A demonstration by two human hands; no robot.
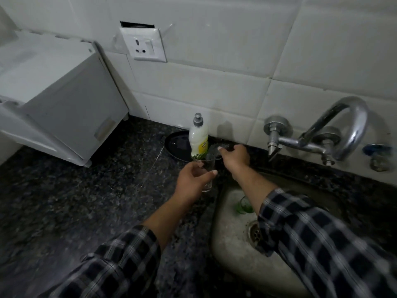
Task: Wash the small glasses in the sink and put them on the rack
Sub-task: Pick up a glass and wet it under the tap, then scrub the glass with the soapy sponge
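Now the left hand (191, 179) has its grip closed around a clear small glass (207, 172), held upright over the tabletop (86, 201) just beside the sink's (232, 244) left rim. The right hand (235, 157) reaches to the tabletop's back edge, near the soap bottle (198, 139) — its grip seems closed on something dark, though blur hides what. Another glass (243, 205), green-tinted, sits in the sink basin.

The left hand (191, 179) grips a clear small glass (207, 173) above the dark counter (86, 201) by the sink's left rim; the right hand (235, 157) reaches something blurred at the counter's back edge, beside a soap bottle (198, 138); a green-tinted glass (243, 205) lies in the sink (232, 244).
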